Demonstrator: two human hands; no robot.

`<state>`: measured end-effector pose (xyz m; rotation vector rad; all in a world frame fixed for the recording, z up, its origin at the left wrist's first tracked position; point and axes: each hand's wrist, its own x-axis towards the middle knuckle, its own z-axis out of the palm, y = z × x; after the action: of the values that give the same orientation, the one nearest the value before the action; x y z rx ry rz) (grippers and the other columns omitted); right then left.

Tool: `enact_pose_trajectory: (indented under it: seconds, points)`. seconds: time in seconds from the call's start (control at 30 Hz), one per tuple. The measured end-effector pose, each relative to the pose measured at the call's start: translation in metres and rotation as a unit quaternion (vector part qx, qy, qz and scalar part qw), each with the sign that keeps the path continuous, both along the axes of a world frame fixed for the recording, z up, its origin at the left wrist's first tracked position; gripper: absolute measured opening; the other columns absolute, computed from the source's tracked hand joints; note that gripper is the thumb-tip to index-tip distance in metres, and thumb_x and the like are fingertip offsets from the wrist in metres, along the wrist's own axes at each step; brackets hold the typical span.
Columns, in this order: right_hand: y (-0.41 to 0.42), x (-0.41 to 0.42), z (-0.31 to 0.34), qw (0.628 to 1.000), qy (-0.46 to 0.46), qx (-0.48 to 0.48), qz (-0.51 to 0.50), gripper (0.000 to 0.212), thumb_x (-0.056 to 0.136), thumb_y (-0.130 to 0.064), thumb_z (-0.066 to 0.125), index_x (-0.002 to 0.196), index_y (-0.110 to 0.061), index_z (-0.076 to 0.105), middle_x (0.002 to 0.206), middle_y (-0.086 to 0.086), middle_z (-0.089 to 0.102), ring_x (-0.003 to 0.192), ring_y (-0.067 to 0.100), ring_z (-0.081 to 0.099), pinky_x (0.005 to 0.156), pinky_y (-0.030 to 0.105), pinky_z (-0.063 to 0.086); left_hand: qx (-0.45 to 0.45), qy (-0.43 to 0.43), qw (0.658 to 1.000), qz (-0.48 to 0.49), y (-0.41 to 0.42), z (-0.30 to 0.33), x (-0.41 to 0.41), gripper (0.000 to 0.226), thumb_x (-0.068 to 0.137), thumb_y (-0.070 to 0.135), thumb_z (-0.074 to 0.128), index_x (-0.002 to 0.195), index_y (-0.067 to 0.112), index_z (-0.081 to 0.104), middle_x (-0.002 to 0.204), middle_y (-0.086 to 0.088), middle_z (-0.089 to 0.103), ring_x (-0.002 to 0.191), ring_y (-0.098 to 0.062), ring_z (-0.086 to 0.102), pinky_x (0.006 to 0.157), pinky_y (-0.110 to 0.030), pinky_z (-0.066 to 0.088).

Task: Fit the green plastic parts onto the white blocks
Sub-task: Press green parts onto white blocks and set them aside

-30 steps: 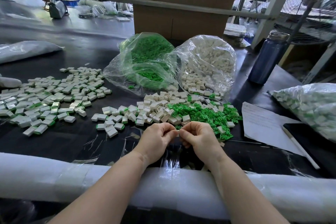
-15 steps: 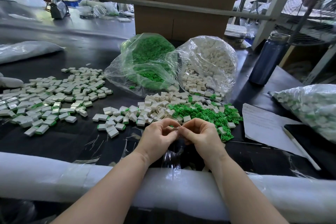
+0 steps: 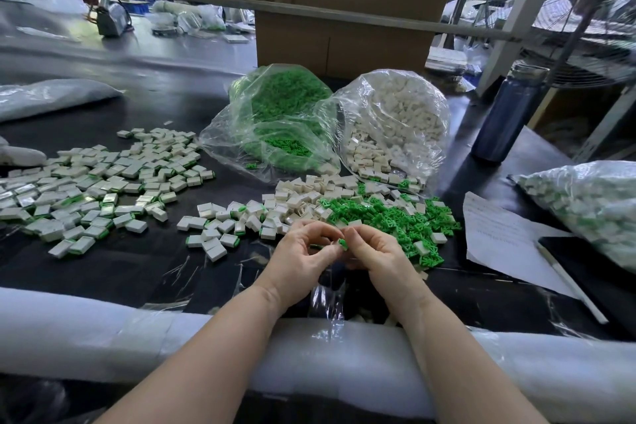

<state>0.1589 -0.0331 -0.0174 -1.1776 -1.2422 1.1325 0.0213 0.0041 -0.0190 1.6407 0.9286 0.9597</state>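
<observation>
Head view: green part [image 3: 341, 242] between right hand [image 3: 375, 253] fingertips.

Both hands meet over the black table [image 3: 144, 272] near its padded front edge. The left hand [image 3: 299, 260] and the right hand [image 3: 377, 256] have curled fingers, and a small green part [image 3: 342, 242] sits pinched between their fingertips. Just behind them lies a heap of loose green parts [image 3: 389, 217] beside loose white blocks [image 3: 296, 200]. To the left is a spread of finished blocks [image 3: 96, 189]. Two clear bags stand behind: the green bag [image 3: 285, 113] and the white bag [image 3: 395, 113]
</observation>
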Motion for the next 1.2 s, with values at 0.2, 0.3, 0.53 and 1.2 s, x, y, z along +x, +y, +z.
enact_pose_trajectory:
  seconds: [0.2, 0.3, 0.53, 1.2]
  points:
    - [-0.0010, 0.0010, 0.0013, 0.999, -0.022, -0.016, 0.030, 0.026, 0.081, -0.032, 0.053, 0.086, -0.010, 0.066, 0.069, 0.001, 0.061, 0.066, 0.011, 0.057, 0.061, 0.019, 0.048, 0.006, 0.009, 1.000, -0.029, -0.0034, 0.0017, 0.0020, 0.015, 0.082, 0.004, 0.065, 0.086, 0.019, 0.065, 0.112, -0.006, 0.045, 0.097, -0.009, 0.054, 0.086, -0.016, 0.047]
    - [-0.0015, 0.0019, 0.0017, 0.999, -0.005, -0.023, 0.030, 0.026, 0.078, -0.031, 0.057, 0.086, -0.010, 0.067, 0.070, 0.004, 0.063, 0.064, 0.013, 0.058, 0.059, 0.019, 0.049, 0.026, 0.031, 0.999, -0.035, -0.0042, 0.0026, 0.0013, 0.019, 0.083, 0.002, 0.062, 0.086, 0.021, 0.064, 0.112, -0.007, 0.045, 0.098, -0.005, 0.051, 0.081, -0.004, 0.041]
    - [-0.0011, 0.0027, -0.0006, 1.000, -0.005, -0.009, 0.011, 0.017, 0.088, -0.012, 0.057, 0.083, -0.002, 0.070, 0.056, 0.002, 0.057, 0.050, 0.007, 0.048, 0.050, 0.015, 0.041, 0.046, 0.065, 0.996, -0.049, -0.0053, 0.0025, 0.0024, 0.019, 0.083, -0.001, 0.058, 0.089, 0.016, 0.061, 0.110, -0.007, 0.043, 0.100, -0.014, 0.050, 0.089, -0.014, 0.043]
    - [-0.0019, 0.0029, 0.0002, 1.000, 0.011, -0.028, -0.004, 0.019, 0.088, -0.005, 0.057, 0.085, 0.010, 0.068, 0.051, 0.001, 0.058, 0.046, 0.007, 0.048, 0.047, 0.016, 0.040, 0.073, 0.109, 0.990, -0.059, -0.0037, -0.0018, 0.0056, 0.021, 0.083, 0.001, 0.055, 0.086, 0.022, 0.056, 0.108, -0.003, 0.040, 0.100, -0.014, 0.048, 0.086, -0.012, 0.040]
